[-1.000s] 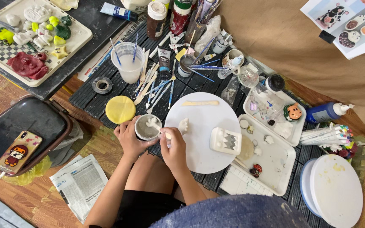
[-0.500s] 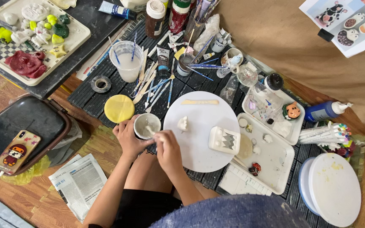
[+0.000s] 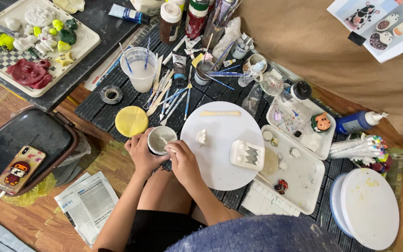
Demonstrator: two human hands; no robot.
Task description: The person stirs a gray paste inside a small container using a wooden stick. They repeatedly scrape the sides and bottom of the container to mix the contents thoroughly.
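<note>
Beside the white round board [image 3: 220, 144], the right hand [image 3: 183, 161] has dipped back into the small tub [image 3: 161, 139].

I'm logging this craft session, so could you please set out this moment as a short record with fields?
left hand: cups a small white tub
right hand: holds a thin stick dipped in the tub
work surface: round white board with a small white clay piece and a white rectangular mould
beside tub: yellow lid
far left: phone on a dark case
</note>
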